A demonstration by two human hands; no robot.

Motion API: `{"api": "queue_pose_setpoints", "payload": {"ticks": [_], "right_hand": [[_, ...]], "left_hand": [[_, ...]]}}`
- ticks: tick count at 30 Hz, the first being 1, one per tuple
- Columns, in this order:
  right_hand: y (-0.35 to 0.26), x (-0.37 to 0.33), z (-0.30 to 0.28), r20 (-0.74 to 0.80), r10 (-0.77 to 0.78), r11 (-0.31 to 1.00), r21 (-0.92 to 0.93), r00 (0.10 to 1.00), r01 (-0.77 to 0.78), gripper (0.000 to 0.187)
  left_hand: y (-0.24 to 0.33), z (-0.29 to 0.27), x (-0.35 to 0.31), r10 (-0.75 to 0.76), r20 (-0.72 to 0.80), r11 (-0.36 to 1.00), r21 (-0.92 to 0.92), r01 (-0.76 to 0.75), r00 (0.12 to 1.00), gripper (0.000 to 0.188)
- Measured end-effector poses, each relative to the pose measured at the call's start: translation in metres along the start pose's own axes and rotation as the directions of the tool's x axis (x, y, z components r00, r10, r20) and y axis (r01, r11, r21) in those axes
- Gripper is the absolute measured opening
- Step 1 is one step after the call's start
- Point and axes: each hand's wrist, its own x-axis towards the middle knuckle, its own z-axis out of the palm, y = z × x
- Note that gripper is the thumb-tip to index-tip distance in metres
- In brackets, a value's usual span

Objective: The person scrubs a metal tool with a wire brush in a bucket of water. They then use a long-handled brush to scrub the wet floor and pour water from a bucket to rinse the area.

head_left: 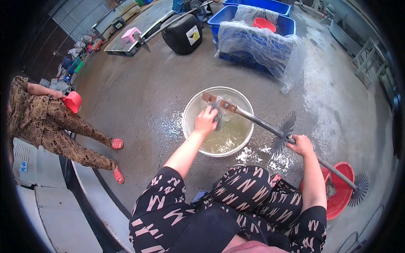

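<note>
My right hand (pixel 300 145) is closed around a long grey metal shaft (pixel 263 123), just beside a spiky dark disc (pixel 283 134). The shaft slants across a round white tub (pixel 185 110) of cloudy yellowish water (pixel 230 133). Its far end carries a rusty flat plate (pixel 228 106) with bolts, over the tub. There my left hand (pixel 205 121) presses a wet grey scouring pad (pixel 217 114) against the plate, its fingers bent around the pad. Water splashes at that spot. A second spiky disc (pixel 359 190) sits at the shaft's near right end.
At right, a red basin (pixel 345 206) stands partly under the shaft. Blue crates (pixel 253 57) draped in clear plastic hold a red bowl (pixel 264 24). Farther back are a black jerrycan (pixel 182 34), another disc-tipped shaft (pixel 168 21) and a pink stool (pixel 131 35). Another person (pixel 46 114) holds a red scoop (pixel 73 101).
</note>
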Motion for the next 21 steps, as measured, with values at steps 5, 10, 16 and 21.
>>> {"api": "queue_pose_setpoints", "payload": {"ticks": [5, 10, 16, 21], "right_hand": [[0.003, -0.009, -0.002, -0.053, -0.005, 0.999, 0.045, 0.999, 0.007, 0.045], [-0.011, -0.01, -0.004, -0.135, -0.038, 0.999, -0.003, 0.99, 0.038, 0.045], [0.009, -0.017, 0.002, -0.11, -0.158, 0.984, -0.103, 0.981, 0.147, 0.037], [0.0, -0.009, -0.002, -0.082, -0.143, 0.98, -0.15, 0.986, 0.13, 0.044]], "left_hand": [[0.04, -0.041, 0.02, -0.049, -0.063, 0.997, -0.054, 0.046, 0.997, 0.042], [0.029, -0.039, 0.042, 0.03, -0.169, 1.0, 0.01, -0.028, 0.985, 0.045], [0.017, -0.025, 0.006, 0.053, 0.175, 0.997, 0.038, -0.06, 0.983, 0.044], [-0.003, 0.029, 0.003, -0.297, 0.666, 0.952, 0.266, 0.154, 0.684, 0.046]]}}
